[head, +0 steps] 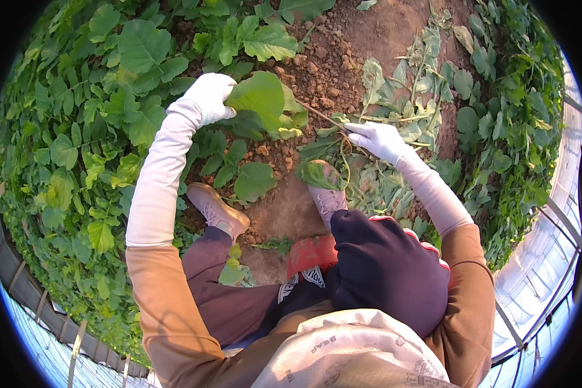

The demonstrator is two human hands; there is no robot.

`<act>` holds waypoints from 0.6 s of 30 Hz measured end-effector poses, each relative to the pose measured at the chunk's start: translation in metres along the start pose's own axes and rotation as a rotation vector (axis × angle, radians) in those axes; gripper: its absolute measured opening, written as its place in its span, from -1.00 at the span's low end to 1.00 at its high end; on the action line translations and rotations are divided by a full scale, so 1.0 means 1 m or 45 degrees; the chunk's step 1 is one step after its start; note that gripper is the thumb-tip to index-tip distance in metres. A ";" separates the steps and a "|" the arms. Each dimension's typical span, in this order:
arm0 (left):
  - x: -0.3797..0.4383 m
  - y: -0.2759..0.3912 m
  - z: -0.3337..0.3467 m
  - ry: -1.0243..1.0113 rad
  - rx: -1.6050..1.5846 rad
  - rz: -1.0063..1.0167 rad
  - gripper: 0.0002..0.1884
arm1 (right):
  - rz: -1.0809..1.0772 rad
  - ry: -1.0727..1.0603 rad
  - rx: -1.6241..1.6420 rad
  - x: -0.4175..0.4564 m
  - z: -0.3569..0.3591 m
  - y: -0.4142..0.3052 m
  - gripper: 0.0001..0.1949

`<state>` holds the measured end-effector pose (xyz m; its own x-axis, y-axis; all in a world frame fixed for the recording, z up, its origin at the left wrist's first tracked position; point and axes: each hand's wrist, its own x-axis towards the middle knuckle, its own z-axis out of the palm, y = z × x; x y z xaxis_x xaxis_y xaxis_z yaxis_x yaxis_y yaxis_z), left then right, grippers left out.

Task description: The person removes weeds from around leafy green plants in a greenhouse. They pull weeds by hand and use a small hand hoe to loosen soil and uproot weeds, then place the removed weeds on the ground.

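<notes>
My left hand (pixel 213 98), in a white glove, has its fingers and thumb about the near edge of a broad green leaf (pixel 259 99) of a leafy crop plant. Across the bare soil, my white-gloved right hand (pixel 376 139) grips a thin brown rod (pixel 322 115). The rod slants up and left toward that leaf, and its far end is hidden behind the foliage. Wilted cut leaves (pixel 417 119) lie beside and beyond my right hand. Smaller green plants (pixel 254 180) grow below the broad leaf.
My pink shoes (pixel 221 213) stand apart on the brown soil (pixel 283 206), one with a loose leaf (pixel 320 174) on it. A red object (pixel 310 254) sits between my legs. Dense crop rows (pixel 77 145) flank both sides. Greenhouse film (pixel 538 310) and frame bars show at the rim.
</notes>
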<state>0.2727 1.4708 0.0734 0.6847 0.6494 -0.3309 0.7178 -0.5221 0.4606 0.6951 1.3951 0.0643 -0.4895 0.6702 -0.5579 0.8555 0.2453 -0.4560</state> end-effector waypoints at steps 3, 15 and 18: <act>0.003 0.022 0.006 -0.147 0.137 -0.164 -0.47 | -0.141 0.499 0.139 0.048 -0.021 -0.004 -0.69; 0.004 0.036 0.038 -0.102 0.206 -0.231 -0.46 | 0.027 0.281 -0.549 0.218 -0.023 -0.035 -0.68; 0.008 0.034 0.039 -0.153 0.214 -0.228 -0.46 | -0.015 0.419 -0.432 0.202 -0.016 -0.014 -0.82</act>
<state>0.3079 1.4366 0.0546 0.5480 0.6744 -0.4948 0.8327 -0.4959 0.2462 0.5873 1.5385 -0.0311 -0.4670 0.8390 -0.2794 0.8838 0.4327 -0.1779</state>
